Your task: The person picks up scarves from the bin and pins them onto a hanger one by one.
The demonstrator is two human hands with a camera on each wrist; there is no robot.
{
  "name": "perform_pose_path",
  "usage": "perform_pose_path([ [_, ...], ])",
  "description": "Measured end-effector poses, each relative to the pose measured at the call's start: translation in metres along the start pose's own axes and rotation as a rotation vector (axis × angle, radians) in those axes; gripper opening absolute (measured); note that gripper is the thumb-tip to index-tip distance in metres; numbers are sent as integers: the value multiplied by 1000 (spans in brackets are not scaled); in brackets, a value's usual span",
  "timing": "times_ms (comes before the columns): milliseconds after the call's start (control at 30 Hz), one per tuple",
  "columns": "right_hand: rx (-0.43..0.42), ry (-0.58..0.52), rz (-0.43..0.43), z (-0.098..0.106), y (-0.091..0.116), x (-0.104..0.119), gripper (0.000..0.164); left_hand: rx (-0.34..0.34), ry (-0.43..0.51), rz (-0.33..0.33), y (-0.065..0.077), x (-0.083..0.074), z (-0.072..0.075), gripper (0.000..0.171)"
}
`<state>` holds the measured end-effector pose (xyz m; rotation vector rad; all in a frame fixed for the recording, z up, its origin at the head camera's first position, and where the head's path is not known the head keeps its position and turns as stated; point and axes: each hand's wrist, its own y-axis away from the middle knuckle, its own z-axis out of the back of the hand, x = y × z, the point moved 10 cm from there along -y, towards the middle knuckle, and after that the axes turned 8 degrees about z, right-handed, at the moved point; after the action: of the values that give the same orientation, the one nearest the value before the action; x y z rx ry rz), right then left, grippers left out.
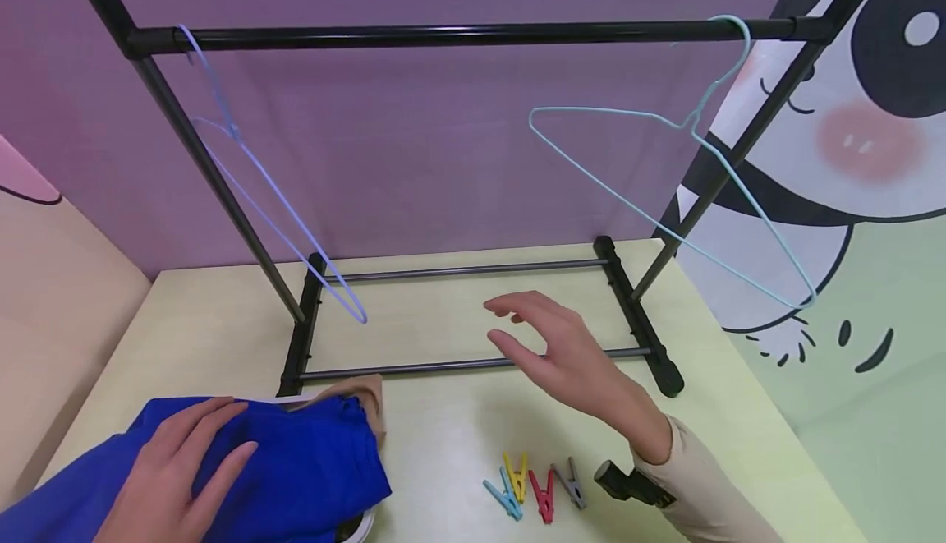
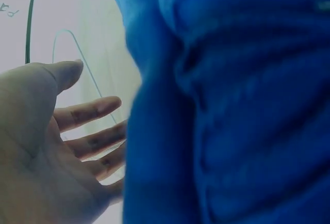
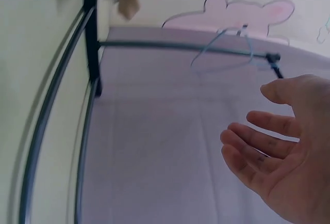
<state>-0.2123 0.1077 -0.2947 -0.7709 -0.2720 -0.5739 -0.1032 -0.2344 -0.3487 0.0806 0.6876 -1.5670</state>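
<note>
Blue cloth (image 1: 310, 461) lies heaped over a container at the lower left of the head view. My left hand (image 1: 177, 469) is at this cloth, fingers extended and spread, thumb apart from them. The left wrist view shows the open palm beside the blue folds (image 2: 247, 105). My right hand (image 1: 569, 354) hovers over the front of the black rack's base, fingers loosely bent and nothing held. From the rack's top bar (image 1: 443, 36) hang a lavender wire hanger (image 1: 235, 131) at the left end and a pale teal one (image 1: 693, 118) at the right.
Several clothespins, among them a red one (image 1: 544, 500) and a yellow one (image 1: 516, 481), lie on the pale table (image 1: 436, 444) below my right hand. Beige cloth (image 1: 374, 399) shows behind the blue, above the container's white rim (image 1: 362, 528). A purple backdrop (image 1: 443, 149) stands behind the rack.
</note>
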Motion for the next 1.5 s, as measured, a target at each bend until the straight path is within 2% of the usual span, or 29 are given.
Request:
perform_pose_path([
  [200, -24, -79, 122, -11, -31, 22, 29, -160, 6, -47, -1, 11, 23, 44],
  [300, -41, -97, 143, -15, -40, 25, 29, -226, -9, -89, -1, 14, 33, 38],
  [400, -52, -102, 155, -19, -47, 28, 29, -264, -9, -122, 0, 18, 39, 45],
  [500, -62, -98, 182, -19, -55, 34, 30, -258, -17, -87, 0, 28, 42, 43],
  [567, -68, -97, 207, -19, -61, 40, 30, -244, -46, -33, 1, 40, 42, 37],
  [733, -71, -125, 250, -22, -83, 55, 33, -189, -120, 77, 6, 64, 38, 37],
  [900, -50, -195, 247, -30, -108, 64, 34, -136, -152, 128, 9, 78, 35, 40],
  [1033, -28, -282, 195, -40, -128, 63, 37, -115, -171, 170, 10, 88, 36, 40],
  [1200, -31, -410, 78, -49, -149, 52, 36, -75, -157, 215, 9, 97, 36, 38],
  [1400, -13, -488, -39, -61, -165, 37, 36, -98, -152, 202, 6, 90, 39, 33],
  [1500, -30, -477, -52, -56, -163, 29, 35, -108, -155, 202, 6, 85, 39, 32],
])
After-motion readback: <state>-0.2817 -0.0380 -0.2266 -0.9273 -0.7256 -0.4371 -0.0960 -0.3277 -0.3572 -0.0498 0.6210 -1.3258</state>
